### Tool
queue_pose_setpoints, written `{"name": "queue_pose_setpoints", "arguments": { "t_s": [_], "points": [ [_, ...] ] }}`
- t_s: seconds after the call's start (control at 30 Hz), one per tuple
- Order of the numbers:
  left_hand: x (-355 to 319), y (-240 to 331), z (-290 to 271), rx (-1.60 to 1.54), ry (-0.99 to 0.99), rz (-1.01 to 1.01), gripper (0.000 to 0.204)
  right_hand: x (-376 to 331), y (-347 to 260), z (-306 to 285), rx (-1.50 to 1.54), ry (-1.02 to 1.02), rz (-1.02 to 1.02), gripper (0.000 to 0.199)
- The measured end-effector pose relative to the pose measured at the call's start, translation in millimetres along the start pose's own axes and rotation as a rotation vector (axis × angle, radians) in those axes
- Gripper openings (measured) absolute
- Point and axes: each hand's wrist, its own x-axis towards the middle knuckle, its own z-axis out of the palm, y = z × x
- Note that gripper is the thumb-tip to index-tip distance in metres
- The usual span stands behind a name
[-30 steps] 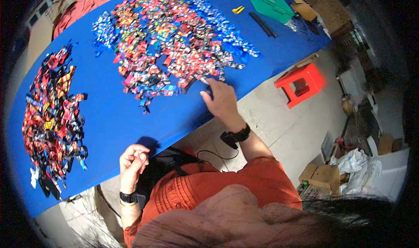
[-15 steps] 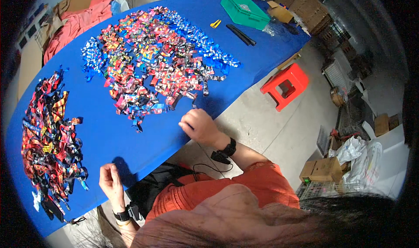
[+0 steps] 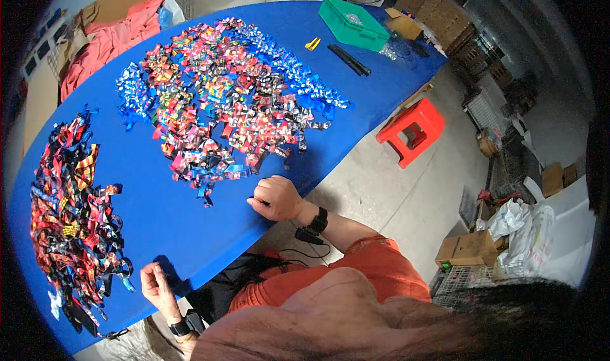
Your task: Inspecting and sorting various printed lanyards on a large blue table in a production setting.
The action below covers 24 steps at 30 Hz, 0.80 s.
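My right hand (image 3: 277, 197) is closed in a loose fist over the near edge of a blue-covered table (image 3: 171, 224). It is just short of a big spread of short, colourful printed ribbon pieces (image 3: 238, 100). Farther left at the same edge, my left hand (image 3: 158, 288) has its fingers curled in and the thumb lying along them. Right beside it lies a heap of longer printed straps (image 3: 73, 215), mostly red, black and yellow. Whether either hand pinches something small is hidden by the fingers.
Blue-and-white ribbon pieces (image 3: 289, 65) line the spread's far side. Beyond lie yellow-handled snips (image 3: 312, 44), black rods (image 3: 349, 60), a green crate (image 3: 353, 25) and a small open carton (image 3: 403, 24). A red stool (image 3: 412, 132) stands on the floor to the right.
The view has shifted slightly. My right hand has drawn a little left and toward me, and my left hand a little toward me. Both stay closed.
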Motion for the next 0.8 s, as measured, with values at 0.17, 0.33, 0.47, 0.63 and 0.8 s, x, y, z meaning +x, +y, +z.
{"name": "queue_pose_setpoints", "arguments": {
  "t_s": [0.17,0.33,0.47,0.63,0.8],
  "points": [
    [0.5,-6.9,-2.4,-0.064,0.035,-0.069,0.013,4.4,-0.4,-1.7,-0.002,0.012,0.014,0.031],
    [2.4,6.6,-2.0,-0.055,0.015,-0.06,0.014,3.1,-0.9,-4.7,-0.009,-0.002,0.029,0.033],
    [-0.9,14.7,-7.6,-0.059,-0.029,-0.091,0.011,3.5,-2.4,-2.7,0.017,0.007,0.009,0.035],
    [-5.3,22.1,-6.4,0.042,0.019,-0.046,0.007,7.5,-4.3,5.0,0.043,0.001,-0.014,0.031],
    [2.1,36.6,-0.6,0.094,-0.105,-0.081,0.014,6.4,-2.3,8.4,-0.046,-0.021,-0.031,0.036]
  ]
}}
